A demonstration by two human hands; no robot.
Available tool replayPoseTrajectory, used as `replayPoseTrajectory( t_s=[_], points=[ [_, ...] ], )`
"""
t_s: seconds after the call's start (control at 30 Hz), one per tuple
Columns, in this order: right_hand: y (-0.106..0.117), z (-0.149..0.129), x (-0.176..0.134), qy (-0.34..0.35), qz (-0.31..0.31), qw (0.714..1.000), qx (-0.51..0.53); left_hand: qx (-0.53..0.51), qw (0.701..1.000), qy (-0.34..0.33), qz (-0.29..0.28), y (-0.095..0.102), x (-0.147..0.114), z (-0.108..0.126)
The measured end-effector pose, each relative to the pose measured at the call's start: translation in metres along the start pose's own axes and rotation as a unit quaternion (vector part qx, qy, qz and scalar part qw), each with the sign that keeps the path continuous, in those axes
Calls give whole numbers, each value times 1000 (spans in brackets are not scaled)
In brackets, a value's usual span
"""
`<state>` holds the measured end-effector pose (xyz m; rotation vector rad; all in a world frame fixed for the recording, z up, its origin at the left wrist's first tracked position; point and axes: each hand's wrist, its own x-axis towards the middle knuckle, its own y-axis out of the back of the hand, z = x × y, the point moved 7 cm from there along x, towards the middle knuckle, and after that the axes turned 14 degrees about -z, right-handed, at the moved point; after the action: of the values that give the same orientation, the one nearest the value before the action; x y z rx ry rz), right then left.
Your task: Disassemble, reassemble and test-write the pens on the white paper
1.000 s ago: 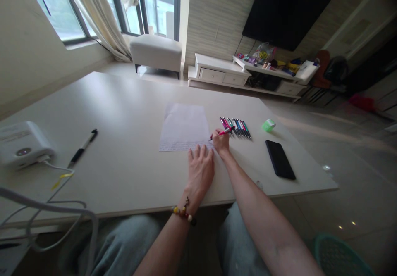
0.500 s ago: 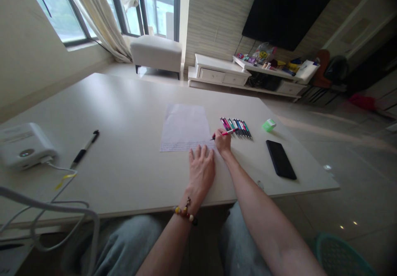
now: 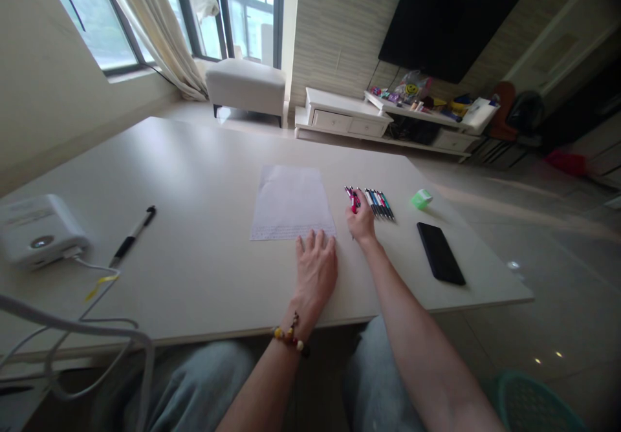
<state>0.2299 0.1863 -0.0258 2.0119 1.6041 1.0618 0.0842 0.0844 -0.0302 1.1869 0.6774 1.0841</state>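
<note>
A sheet of paper (image 3: 290, 200) with a line of writing along its near edge lies in the middle of the pale table (image 3: 194, 180). My left hand (image 3: 315, 269) lies flat on the table at the paper's near right corner, fingers spread. My right hand (image 3: 361, 221) is to the right of the paper, at the left end of a row of several coloured pens (image 3: 376, 202). It grips a pink pen (image 3: 354, 199) that points away from me, in line with the row.
A black phone (image 3: 440, 253) lies near the right edge, and a small green box (image 3: 420, 198) sits beyond it. A black pen (image 3: 130, 237) and a white device (image 3: 36, 229) with cables lie at the left. A TV stand and stool stand beyond the table.
My right hand has left the paper's near right corner and moved right to the pen row, turning the pink pen from crosswise to parallel with the others. My left hand stayed put.
</note>
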Motion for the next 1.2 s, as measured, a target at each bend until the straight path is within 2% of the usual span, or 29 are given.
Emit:
replayPoseTrajectory(
  t_s=[0.17,0.47,0.6,0.7,0.77,0.87,1.03,1.1,1.2],
  points=[
    [-12,11,-1,-63,-28,995,-72,1,1000,0,-1,-1,0,-1],
    [-5,10,0,-32,21,996,-84,-13,1000,0,-3,2,-1,-1],
    [-4,9,-3,-57,25,994,-94,-33,999,1,-4,2,-3,0],
    [-3,11,-4,-81,37,991,-102,-56,998,-3,-2,11,-6,-3],
    [-3,13,-4,-95,44,988,-114,-71,997,-6,11,27,-8,-13],
    [-3,14,-2,-101,59,984,-137,-74,996,21,39,62,-14,-52],
    [-1,9,-4,-85,85,982,-147,3,978,187,96,129,-41,-162],
    [-2,3,-6,-78,78,985,-133,21,958,267,98,145,-59,-205],
    [-2,-14,-10,-58,65,991,-106,15,936,339,96,154,-83,-249]
  ],
)
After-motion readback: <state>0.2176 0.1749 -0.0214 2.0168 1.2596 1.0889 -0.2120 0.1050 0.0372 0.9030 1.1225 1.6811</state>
